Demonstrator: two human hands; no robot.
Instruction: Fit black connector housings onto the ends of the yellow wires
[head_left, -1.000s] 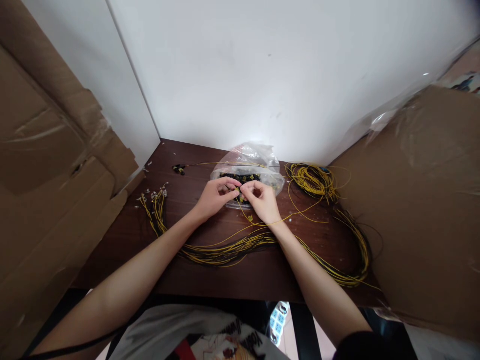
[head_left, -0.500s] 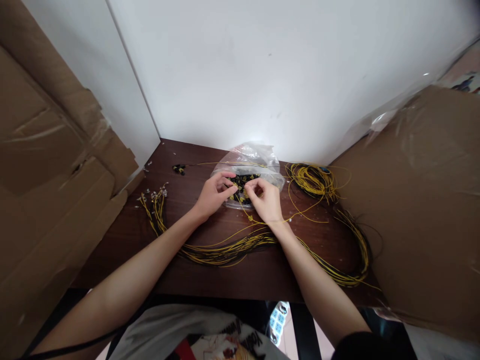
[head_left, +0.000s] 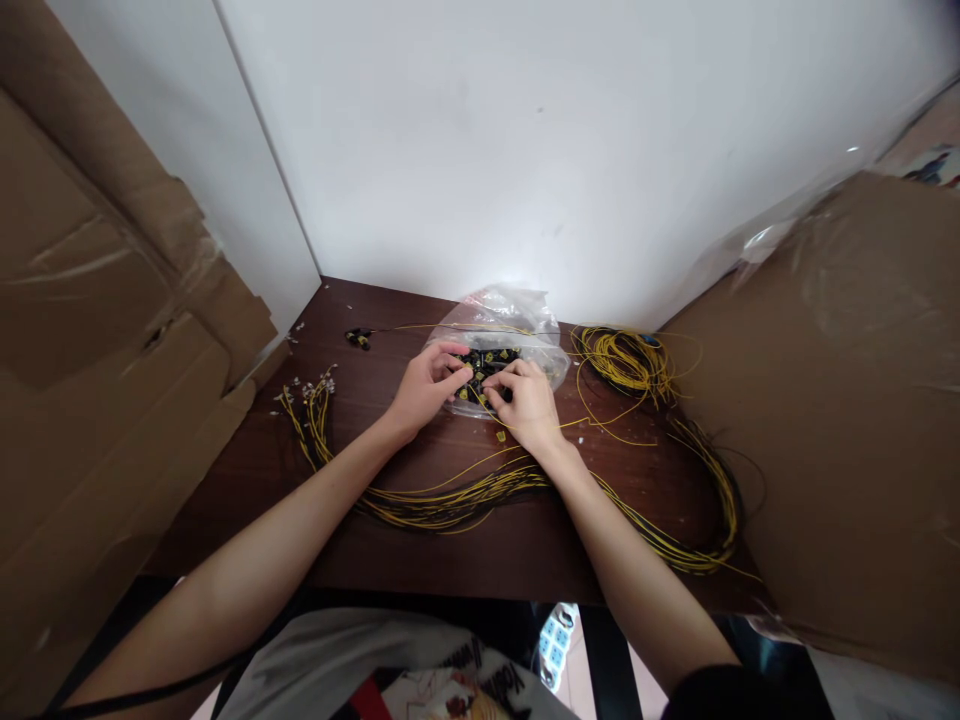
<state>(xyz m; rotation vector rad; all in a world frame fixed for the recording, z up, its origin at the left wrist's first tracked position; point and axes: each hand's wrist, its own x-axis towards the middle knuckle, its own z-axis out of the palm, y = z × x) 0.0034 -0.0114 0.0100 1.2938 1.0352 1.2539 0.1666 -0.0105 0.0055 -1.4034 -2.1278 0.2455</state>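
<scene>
Above a clear plastic bag [head_left: 517,308], my left hand [head_left: 426,392] has thumb and forefinger pinched together. A thin yellow wire [head_left: 559,427] runs up to these fingertips, passing beneath my right hand [head_left: 531,408]. That hand is beside it, fingers bent and tips closed together close to the left fingertips; what they hold, if anything, is too small to tell. Small black and yellow parts [head_left: 491,357] lie in the bag under both hands. One loose yellow piece [head_left: 501,437] rests on the table just in front of the bag.
A long bundle of yellow and black wires [head_left: 450,508] curves across the table [head_left: 420,570] below my forearms. Coiled wires [head_left: 626,362] lie at the right, a few black and yellow parts [head_left: 358,338] at the left. Cardboard [head_left: 112,300] stands on the left, more cardboard [head_left: 847,400] on the right.
My right fingertips have shifted slightly left and down. The yellow wire has swung away from the loose yellow piece and lies higher on the right. My left hand has hardly moved.
</scene>
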